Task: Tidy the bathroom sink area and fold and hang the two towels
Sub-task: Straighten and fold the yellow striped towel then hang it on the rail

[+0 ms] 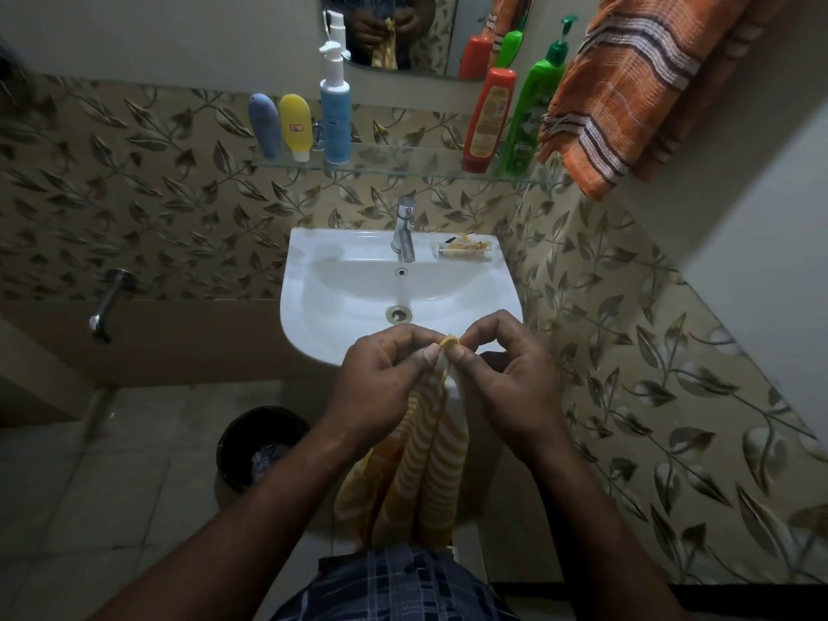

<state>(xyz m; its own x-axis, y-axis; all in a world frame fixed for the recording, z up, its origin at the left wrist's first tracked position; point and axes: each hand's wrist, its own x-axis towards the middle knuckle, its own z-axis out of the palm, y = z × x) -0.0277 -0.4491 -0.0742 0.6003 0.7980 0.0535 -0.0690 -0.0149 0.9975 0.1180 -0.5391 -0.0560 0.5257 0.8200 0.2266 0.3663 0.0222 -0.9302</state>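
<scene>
A yellow-and-white striped towel hangs down in front of the white sink. My left hand and my right hand both pinch its top corner between thumb and fingers, close together just over the sink's front rim. An orange striped towel hangs at the upper right beside the mirror. The glass shelf carries a blue-grey tube, a yellow tube and a pump bottle on the left, and a red bottle and a green pump bottle on the right.
A chrome tap stands at the sink's back, with small sachets on the rim to its right. A black bin sits on the floor at lower left. A wall tap sticks out on the left. The tiled wall runs close on the right.
</scene>
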